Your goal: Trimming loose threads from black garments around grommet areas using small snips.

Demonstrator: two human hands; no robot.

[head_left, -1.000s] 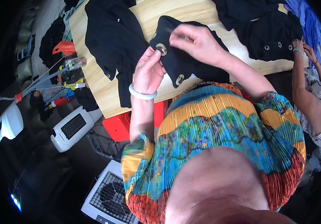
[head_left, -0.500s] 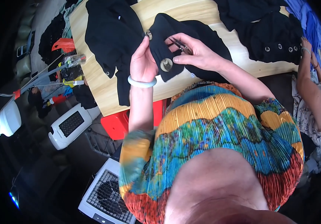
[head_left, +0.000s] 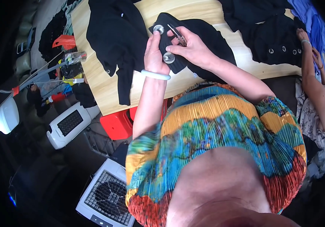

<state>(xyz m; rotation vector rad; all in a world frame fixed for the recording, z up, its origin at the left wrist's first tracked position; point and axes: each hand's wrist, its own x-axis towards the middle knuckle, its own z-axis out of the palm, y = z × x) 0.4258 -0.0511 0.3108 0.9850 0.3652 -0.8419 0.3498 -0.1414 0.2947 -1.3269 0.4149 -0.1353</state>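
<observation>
My left hand [head_left: 155, 55] is closed on the edge of a black knit garment [head_left: 209, 38] above the table. Its thumb lies by a large round button [head_left: 158, 28] on the garment's band. Lower on the same band, near my right fingertips, sits a second round button [head_left: 169, 57]. A pair of small dark thread snips [head_left: 177, 36] rests in my right hand [head_left: 196, 49], its points angled up and to the left, over the cloth. My right thumb and fingers curl around the snips. The undersides of my left fingers are hidden behind the fabric.
Another black garment [head_left: 113, 34] lies left on the wooden table [head_left: 94, 81]. At right, a co-worker's hand [head_left: 302, 35] is by a buttoned black garment [head_left: 261, 45] and blue cloth [head_left: 314, 22]. Below are a red stool [head_left: 116, 125] and a grilled fan unit [head_left: 107, 191].
My left hand has shifted right and the held band has turned, so both buttons face up more. My right hand has moved slightly up and left with the snips. The co-worker's hand has moved up.
</observation>
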